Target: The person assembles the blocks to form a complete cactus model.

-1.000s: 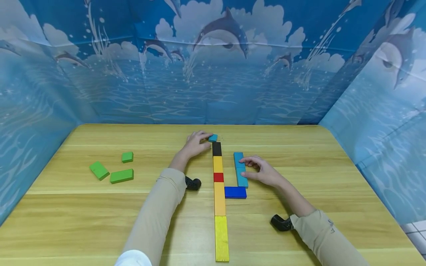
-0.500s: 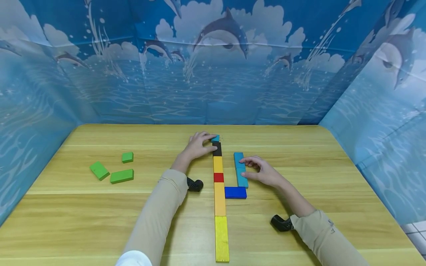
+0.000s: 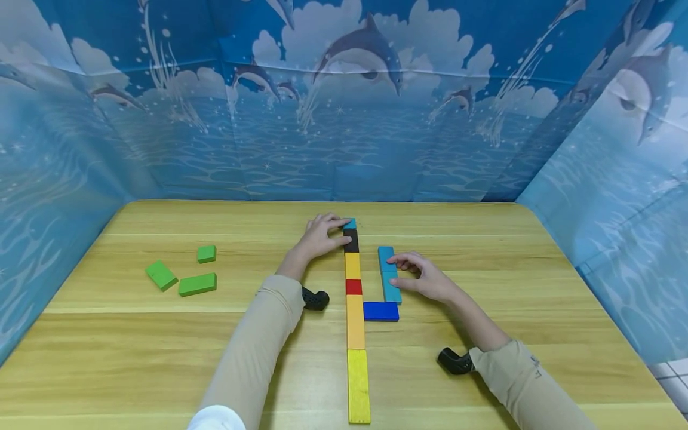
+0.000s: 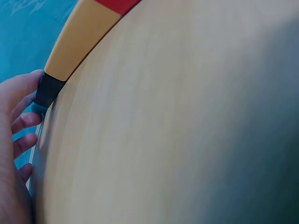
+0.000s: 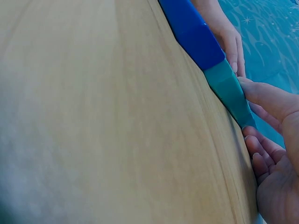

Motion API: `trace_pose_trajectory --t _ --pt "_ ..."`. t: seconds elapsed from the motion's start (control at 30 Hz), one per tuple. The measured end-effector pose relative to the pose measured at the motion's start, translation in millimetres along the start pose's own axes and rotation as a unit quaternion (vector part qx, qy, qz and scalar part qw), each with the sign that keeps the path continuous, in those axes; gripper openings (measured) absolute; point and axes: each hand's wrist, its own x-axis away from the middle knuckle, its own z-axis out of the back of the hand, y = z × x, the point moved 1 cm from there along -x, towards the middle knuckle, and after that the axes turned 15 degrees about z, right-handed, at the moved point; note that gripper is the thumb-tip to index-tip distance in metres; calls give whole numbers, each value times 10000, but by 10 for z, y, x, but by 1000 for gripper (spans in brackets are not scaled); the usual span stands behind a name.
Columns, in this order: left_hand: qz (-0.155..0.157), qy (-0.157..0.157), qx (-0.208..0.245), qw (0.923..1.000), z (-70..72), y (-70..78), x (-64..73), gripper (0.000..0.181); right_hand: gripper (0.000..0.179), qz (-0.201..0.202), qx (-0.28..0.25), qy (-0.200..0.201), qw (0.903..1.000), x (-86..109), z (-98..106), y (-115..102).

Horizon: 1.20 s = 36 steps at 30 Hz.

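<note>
My left hand [image 3: 319, 235] reaches to the far end of a column of flat blocks. Its index finger lies on a small light-blue block [image 3: 352, 223], partly covered, and its thumb touches the black block [image 3: 352, 243] just nearer. Toward me the column runs through an amber block [image 3: 352, 266], a red block [image 3: 353, 287], a pale orange block [image 3: 355, 322] and a yellow block [image 3: 358, 388]. To the right, my right hand [image 3: 427, 278] rests its fingertips on a light-blue block [image 3: 385, 257] and its thumb on another light-blue block [image 3: 390, 289], laid end to end.
A dark-blue block [image 3: 381, 311] lies crosswise between the column and the right-hand pair. Green blocks [image 3: 197, 284] lie loose at the left of the wooden table [image 3: 269, 370]. Black devices [image 3: 454, 361] stick out at both wrists. A dolphin-printed curtain [image 3: 333, 143] stands behind the table.
My left hand has slid the small light-blue block rightward and slightly nearer, against the black block's far end. Its thumb has come onto the black block. The right hand stays put.
</note>
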Motion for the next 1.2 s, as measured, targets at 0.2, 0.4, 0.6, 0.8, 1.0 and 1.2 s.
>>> trace_pose_trajectory --t 0.2,0.4,0.6,0.8,1.0,1.2 --pt "-8 84 25 10000 -7 4 5 51 42 -21 -4 9 10000 2 -8 13" --pt "8 61 207 9998 -13 -8 -2 49 42 -50 72 3 10000 0 -3 19" --pt "-171 129 343 9992 -31 -55 -21 51 42 -37 64 11 10000 -2 0 6" --pt "-62 47 260 9996 -27 -27 -20 50 42 9 27 6 10000 3 -3 10" --pt "-4 100 164 9998 -22 -2 -9 49 41 -2 53 38 10000 6 4 13" --pt "-142 247 937 9952 -7 -44 5 45 41 49 122 49 9999 7 -9 44"
